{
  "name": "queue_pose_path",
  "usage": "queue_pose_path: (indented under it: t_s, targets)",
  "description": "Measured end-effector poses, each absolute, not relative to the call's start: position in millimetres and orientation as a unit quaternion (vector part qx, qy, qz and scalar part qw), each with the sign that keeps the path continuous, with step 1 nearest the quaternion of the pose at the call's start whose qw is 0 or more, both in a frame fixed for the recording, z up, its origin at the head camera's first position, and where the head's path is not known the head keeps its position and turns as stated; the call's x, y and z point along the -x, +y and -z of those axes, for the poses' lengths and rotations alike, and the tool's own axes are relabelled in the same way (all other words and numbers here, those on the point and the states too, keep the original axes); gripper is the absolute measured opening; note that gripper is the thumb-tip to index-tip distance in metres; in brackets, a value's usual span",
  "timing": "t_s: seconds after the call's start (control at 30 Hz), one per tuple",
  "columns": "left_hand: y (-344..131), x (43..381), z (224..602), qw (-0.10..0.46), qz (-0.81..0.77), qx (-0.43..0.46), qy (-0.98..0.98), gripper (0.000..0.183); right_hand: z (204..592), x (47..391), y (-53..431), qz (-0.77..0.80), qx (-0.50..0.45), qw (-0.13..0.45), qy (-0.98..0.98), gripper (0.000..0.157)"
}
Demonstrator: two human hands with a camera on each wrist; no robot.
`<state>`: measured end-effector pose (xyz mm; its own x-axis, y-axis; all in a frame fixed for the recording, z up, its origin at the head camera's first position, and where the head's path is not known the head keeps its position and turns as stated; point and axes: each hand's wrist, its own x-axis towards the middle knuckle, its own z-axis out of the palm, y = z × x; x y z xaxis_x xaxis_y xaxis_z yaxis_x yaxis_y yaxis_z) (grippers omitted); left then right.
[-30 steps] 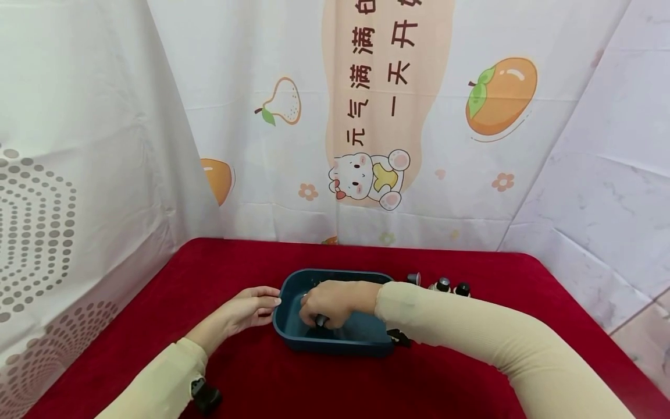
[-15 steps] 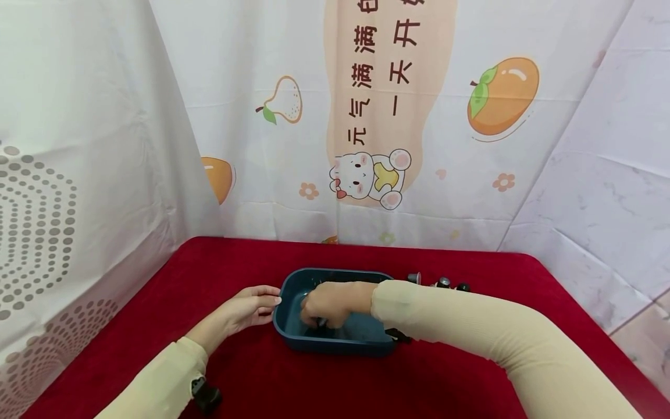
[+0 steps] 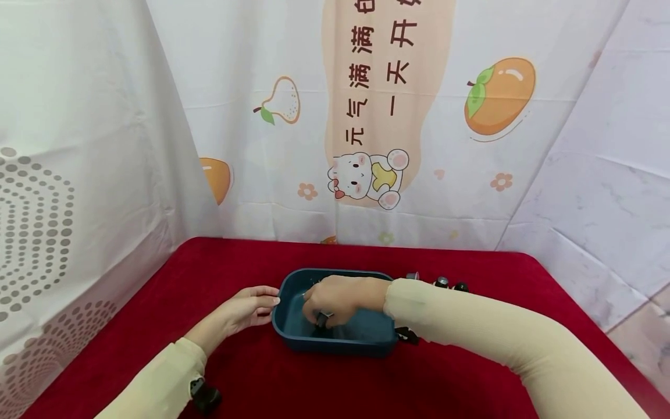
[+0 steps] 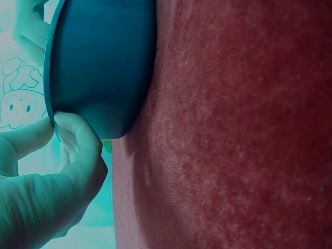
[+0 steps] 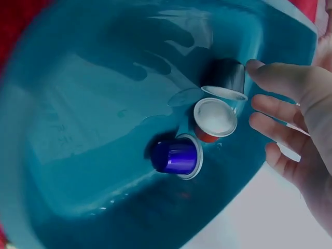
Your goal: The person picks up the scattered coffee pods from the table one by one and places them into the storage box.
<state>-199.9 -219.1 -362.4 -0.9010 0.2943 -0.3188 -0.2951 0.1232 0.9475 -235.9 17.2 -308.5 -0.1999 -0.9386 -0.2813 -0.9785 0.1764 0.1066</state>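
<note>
A dark blue tub point(image 3: 342, 348) stands on the red cloth. My left hand point(image 3: 251, 308) is at its left end, and the left wrist view shows thumb and forefinger pinching the rim point(image 4: 48, 85). My right hand point(image 3: 332, 299) reaches down inside the tub with bent fingers. It holds a black coffee capsule point(image 5: 225, 77) at the tips of thumb and forefinger, lid facing the other capsules. Close by are an orange capsule point(image 5: 208, 136) with its pale lid turned up and a purple capsule point(image 5: 176, 157) on its side. Wavy reflections show on the tub's floor point(image 5: 88, 129).
Behind the right forearm, several more capsules sit on the cloth, among them a grey one point(image 3: 412, 276) and a black one point(image 3: 460, 287). Black wrist devices point(image 3: 205, 397) are strapped over both sleeves. A printed curtain point(image 3: 251, 145) hangs behind the red table point(image 3: 235, 378).
My right hand shifts slightly within the tub, and the black capsule shows more clearly between its fingers than half a second ago. My left hand stays at the rim.
</note>
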Motion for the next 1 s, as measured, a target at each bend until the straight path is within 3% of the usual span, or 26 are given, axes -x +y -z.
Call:
queue_pose_path:
  t_s: [0.2,0.73,1.0]
  targets:
    - [-220,199,365,0.225,-0.664,0.001,0.713,0.048,310,235,31,-0.077,0.633,0.053,0.769,0.017]
    - [-220,200,361,0.217,-0.665,0.001,0.714,0.045,303,226,53,0.002,0.633,-0.072,0.771,0.011]
    - [-220,199,363,0.215,-0.666,0.005,0.714,0.044,310,220,64,0.0,0.608,-0.111,0.787,0.022]
